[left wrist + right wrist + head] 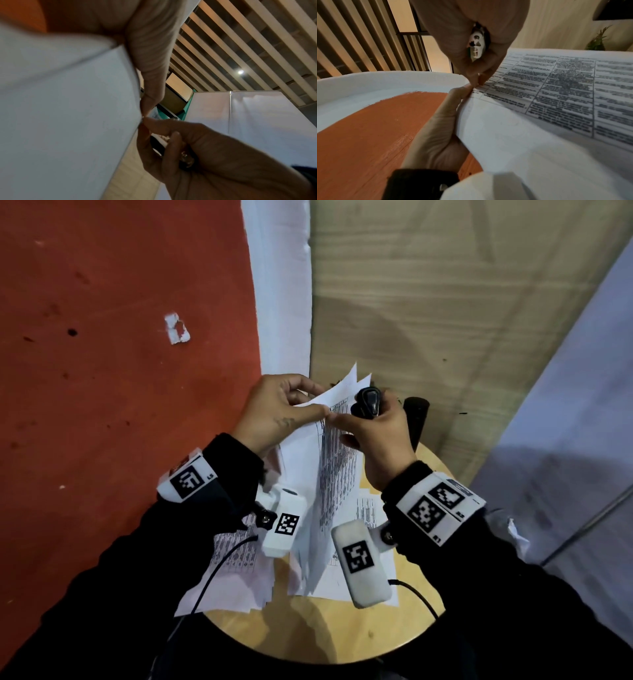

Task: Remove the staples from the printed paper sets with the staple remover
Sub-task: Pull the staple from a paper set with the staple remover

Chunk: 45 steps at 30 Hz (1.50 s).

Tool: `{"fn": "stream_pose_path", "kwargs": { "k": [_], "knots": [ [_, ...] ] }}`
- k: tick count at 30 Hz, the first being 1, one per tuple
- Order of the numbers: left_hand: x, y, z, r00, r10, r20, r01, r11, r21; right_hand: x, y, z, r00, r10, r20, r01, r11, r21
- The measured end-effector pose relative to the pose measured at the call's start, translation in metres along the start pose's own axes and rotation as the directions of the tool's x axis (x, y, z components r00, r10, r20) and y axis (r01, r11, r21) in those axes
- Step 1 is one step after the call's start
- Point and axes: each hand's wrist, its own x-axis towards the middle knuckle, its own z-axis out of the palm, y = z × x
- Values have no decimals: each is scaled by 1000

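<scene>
Head cam looks steeply down from above at both hands over the stool (342, 642); left wrist cam looks up close along the paper set (68, 101) toward the ceiling; right wrist cam close-in from below; all share the pinched paper corner.

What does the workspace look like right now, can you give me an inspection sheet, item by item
Surface: round light wooden stool top, partly covered by papers.
Job's things: white printed paper set lifted upright at its top corner; black staple remover; more printed sheets lying flat on the stool.
Clutter: small torn white paper scrap on the red floor.
Grippers: left hand pinches the paper set's corner; right hand holds the staple remover, its fingertips at the same corner.
Cables: black cables run from both wrist cameras.
Surroundings: white strip, pale wood-look flooring, slatted ceiling.
</scene>
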Motion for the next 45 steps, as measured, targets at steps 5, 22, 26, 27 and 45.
{"fn": "stream_pose_path", "kwargs": {
  "k": [5, 22, 26, 27, 45],
  "knots": [
    [1, -2, -2, 997, -59, 47, 60, 998, -13, 4, -1, 1, 998, -62, 3, 62, 998, -15],
    [9, -4, -7, 979, -176, 106, 184, 980, -78, 3, 7, -2, 727, -629, 275, 673, 573, -467],
    [10, -4, -3, 981, -173, 87, 179, 982, -64, 2, 8, -5, 732, -633, 252, 667, 587, -459],
    [10, -5, -1, 982, -169, 88, 175, 982, -64, 2, 8, -5, 720, -645, 257, 677, 570, -466],
    [4, -5, -12, 967, -49, 250, 45, 999, 22, 6, -5, -13, 969, -167, 181, 201, 961, -190]
  ]
}}
